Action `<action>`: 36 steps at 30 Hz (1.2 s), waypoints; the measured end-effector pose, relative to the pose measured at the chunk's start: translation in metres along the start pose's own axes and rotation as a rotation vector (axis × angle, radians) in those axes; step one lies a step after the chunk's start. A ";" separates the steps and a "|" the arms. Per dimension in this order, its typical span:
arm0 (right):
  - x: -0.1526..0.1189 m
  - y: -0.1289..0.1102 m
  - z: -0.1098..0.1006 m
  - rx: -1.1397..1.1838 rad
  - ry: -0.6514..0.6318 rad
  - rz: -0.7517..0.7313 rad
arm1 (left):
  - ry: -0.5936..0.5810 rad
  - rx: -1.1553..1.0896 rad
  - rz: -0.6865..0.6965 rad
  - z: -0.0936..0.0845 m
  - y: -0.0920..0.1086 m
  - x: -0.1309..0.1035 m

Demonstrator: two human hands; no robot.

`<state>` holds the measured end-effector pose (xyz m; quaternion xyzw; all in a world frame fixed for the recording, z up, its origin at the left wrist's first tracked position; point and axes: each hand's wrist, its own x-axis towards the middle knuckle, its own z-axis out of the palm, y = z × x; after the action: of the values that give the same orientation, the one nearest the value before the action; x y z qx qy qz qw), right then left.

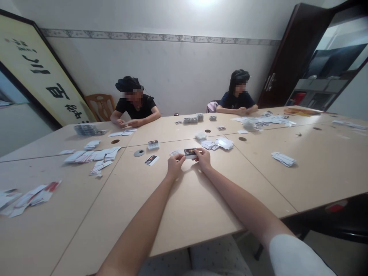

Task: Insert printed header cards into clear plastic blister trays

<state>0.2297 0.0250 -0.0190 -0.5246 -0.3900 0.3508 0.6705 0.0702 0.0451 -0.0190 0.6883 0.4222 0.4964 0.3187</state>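
Note:
A small black-and-white printed card (190, 152) is held up over the table between both hands. The fingers of my left hand (176, 164) pinch its left end, and my right hand (202, 158) grips its right end, thumb and fingers closed. Just behind my left hand lies a whitish piece (176, 152), partly hidden. To the left, a similar dark-faced card (151, 160) rests flat, with a small stack of cards (153, 145) behind it. White packets (223, 143) lie in a loose pile beyond my right hand.
Two people (135, 105) (238, 96) sit across the table (201, 203). White paper bundles (89, 155) spread to the left, another bundle (283, 159) lies to the right. Card stacks (193, 119) stand in the middle at the back. Round holes and a grey cap (139, 153) mark the tabletop.

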 end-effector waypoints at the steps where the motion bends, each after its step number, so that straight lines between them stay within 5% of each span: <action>1: -0.001 0.000 0.000 -0.013 0.015 -0.010 | 0.003 -0.008 -0.005 0.000 0.000 0.000; 6: -0.009 -0.007 0.002 -0.323 0.106 -0.427 | 0.044 -0.049 -0.047 -0.001 -0.006 0.001; 8: -0.015 -0.009 0.006 -0.480 0.049 -0.624 | 0.045 -0.062 -0.051 -0.001 -0.007 0.002; 11: -0.024 -0.007 0.012 -0.572 -0.086 -0.731 | 0.044 -0.065 -0.046 -0.002 -0.006 0.002; 36: -0.027 -0.006 0.015 -0.392 -0.201 -0.471 | -0.020 -0.132 0.013 0.001 -0.002 0.002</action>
<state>0.2046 0.0063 -0.0147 -0.5019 -0.6252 0.1542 0.5775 0.0710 0.0476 -0.0200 0.6734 0.3806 0.5185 0.3644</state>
